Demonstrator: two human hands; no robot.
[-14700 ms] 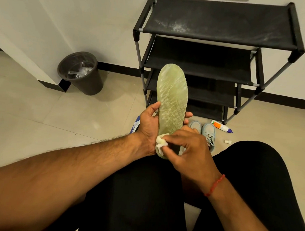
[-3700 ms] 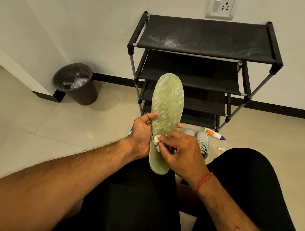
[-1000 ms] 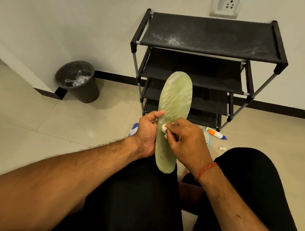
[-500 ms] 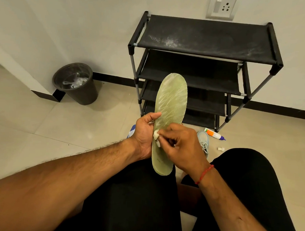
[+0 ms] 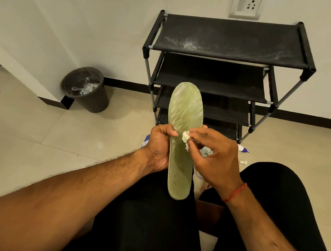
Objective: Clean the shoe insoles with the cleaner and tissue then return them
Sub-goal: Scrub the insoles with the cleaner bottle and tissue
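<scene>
— Where's the insole [image 5: 186, 115]?
— Upright above the lap: the left hand [image 5: 160, 146] grips its edge mid-length, and the right hand [image 5: 214, 158] pinches a tissue [image 5: 185, 136] against its face.
— Handling?
— Light and bendy, I'd judge; grip mid-length so it won't flop.
— Room?
— Tiled floor [image 5: 46, 131], black shoe rack [image 5: 231, 42] by the wall, bin [image 5: 86, 91] at left.
</scene>
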